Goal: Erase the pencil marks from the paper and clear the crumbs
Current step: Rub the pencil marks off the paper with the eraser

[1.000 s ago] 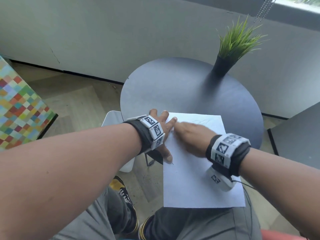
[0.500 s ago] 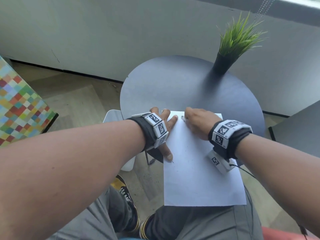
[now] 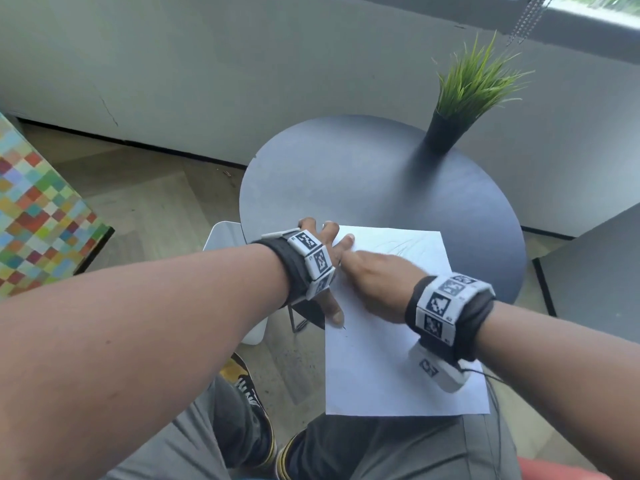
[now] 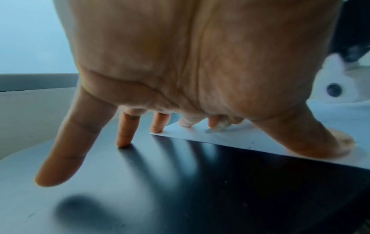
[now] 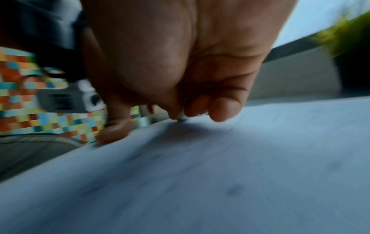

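A white sheet of paper (image 3: 381,358) lies on the near edge of a round dark table (image 3: 346,174) and overhangs my lap. Faint pencil marks (image 3: 405,245) show near its top edge. My left hand (image 3: 322,244) is spread flat, its fingertips (image 4: 156,130) and thumb pressing the sheet's left edge. My right hand (image 3: 374,275) is curled and pinches a small whitish eraser (image 4: 219,125), whose tip (image 5: 182,119) touches the paper near the top left, beside the left forefinger. A small dark speck (image 3: 344,328) lies by the left thumb.
A green grass plant in a black pot (image 3: 450,129) stands at the table's far right. A white stool (image 3: 225,237) is under the table's left side, a colourful checked block (image 3: 38,216) at far left, and a second dark table (image 3: 595,271) at right.
My right hand has slid from the sheet's top edge back down and left, uncovering the pencil marks. The left hand has stayed in place.
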Tool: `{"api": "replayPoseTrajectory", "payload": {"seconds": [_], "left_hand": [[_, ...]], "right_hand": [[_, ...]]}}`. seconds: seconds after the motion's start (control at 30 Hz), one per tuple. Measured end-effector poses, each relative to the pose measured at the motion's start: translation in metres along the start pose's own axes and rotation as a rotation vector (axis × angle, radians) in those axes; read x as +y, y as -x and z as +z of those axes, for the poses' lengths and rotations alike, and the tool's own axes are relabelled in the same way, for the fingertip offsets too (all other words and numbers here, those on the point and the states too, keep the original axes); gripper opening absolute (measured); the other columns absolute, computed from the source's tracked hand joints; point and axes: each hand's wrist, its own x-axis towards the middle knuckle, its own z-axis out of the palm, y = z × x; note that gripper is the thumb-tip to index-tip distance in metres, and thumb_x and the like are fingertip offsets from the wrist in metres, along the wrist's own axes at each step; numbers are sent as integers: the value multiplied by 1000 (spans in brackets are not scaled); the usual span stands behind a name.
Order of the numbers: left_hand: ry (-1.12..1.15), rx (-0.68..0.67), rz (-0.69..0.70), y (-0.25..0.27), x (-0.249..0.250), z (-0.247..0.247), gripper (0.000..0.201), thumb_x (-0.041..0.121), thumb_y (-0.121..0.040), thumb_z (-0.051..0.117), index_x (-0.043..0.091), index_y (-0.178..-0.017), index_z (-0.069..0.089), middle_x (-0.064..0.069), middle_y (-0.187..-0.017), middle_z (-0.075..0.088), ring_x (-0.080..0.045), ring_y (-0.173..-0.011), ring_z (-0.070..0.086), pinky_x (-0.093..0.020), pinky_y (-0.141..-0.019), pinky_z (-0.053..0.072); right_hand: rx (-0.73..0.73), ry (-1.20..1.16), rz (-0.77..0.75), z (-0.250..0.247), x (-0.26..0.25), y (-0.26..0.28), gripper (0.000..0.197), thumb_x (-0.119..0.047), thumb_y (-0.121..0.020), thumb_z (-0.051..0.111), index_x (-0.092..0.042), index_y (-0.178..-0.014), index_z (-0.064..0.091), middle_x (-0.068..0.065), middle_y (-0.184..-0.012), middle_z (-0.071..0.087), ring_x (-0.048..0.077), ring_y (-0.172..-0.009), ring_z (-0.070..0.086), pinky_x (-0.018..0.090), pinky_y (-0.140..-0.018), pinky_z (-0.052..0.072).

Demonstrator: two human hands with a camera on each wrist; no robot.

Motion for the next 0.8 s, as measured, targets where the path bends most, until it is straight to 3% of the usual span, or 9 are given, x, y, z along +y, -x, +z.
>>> {"api": "replayPoseTrajectory", "payload": {"seconds": [0.17, 0.23, 0.3, 0.33, 0.4, 0.47, 0.53, 0.63, 0.8], "left_hand": [[-29, 7, 4, 2, 0, 0, 144, 94, -38, 59, 29, -154, 4, -4, -142, 26, -37, -122, 30, -51, -86, 44], [-31, 12, 3, 1, 0, 1, 145, 94, -36, 59, 31, -154, 3, -4, -144, 24, -38, -123, 29, -52, -88, 44], [-18, -7, -1, 1, -1, 0, 148, 94, -37, 62, 31, -155, -1, -4, -148, 20, -40, -127, 27, -53, -91, 44], [-19, -13, 0, 0, 0, 0, 149, 95, -36, 61, 31, -155, -2, -3, -149, 19, -40, -128, 27, -54, -92, 44], [-34, -3, 5, 0, 0, 0, 149, 96, -35, 56, 30, -155, -3, -2, -149, 20, -39, -126, 27, -53, -91, 44], [-43, -3, -1, 0, 0, 1, 148, 96, -36, 55, 31, -155, -4, -2, -148, 19, -39, -125, 27, -53, -91, 43], [-41, -7, -3, 1, 1, 1, 148, 95, -36, 57, 32, -155, -3, -4, -149, 19, -40, -126, 26, -54, -93, 42], [-49, -23, -6, 2, 2, -1, 146, 94, -42, 61, 30, -156, -5, -4, -153, 15, -42, -131, 25, -55, -97, 41], [-42, -22, -7, 3, 1, -1, 145, 94, -40, 59, 33, -155, -6, -3, -151, 16, -39, -129, 25, -55, -95, 40]], "right_hand": [[86, 27, 274, -14, 33, -10, 10, -24, -98, 37, -15, -99, 38, 11, -100, 60, 32, -85, 56, 34, -66, 39], [96, 12, 177, -11, 21, -7, 10, -16, -94, 40, -16, -104, 39, 6, -96, 58, 31, -86, 58, 36, -69, 44], [18, -5, -18, 0, 3, 2, 31, -12, -90, 43, -16, -120, 37, 5, -98, 57, 29, -88, 58, 39, -73, 48], [-4, -14, -38, 2, 3, 5, 30, -12, -91, 43, -16, -120, 38, 4, -97, 56, 28, -87, 57, 38, -71, 47], [52, 3, 115, -7, 20, -2, 13, -22, -97, 40, -15, -108, 41, 5, -95, 57, 30, -85, 56, 35, -68, 42], [92, 12, 251, -13, 40, -7, 18, -31, -99, 37, -14, -99, 41, 9, -96, 60, 31, -83, 57, 35, -68, 43], [82, -2, 179, -11, 26, -4, 9, -21, -96, 40, -15, -102, 41, 9, -100, 59, 31, -89, 59, 35, -70, 44], [-31, -5, -47, 2, 0, 8, 28, -10, -90, 42, -11, -117, 41, 9, -103, 59, 30, -92, 58, 40, -76, 49], [52, 28, 275, -17, 43, -4, 13, -24, -98, 37, -12, -99, 41, 13, -103, 62, 31, -84, 56, 37, -71, 47]]}}
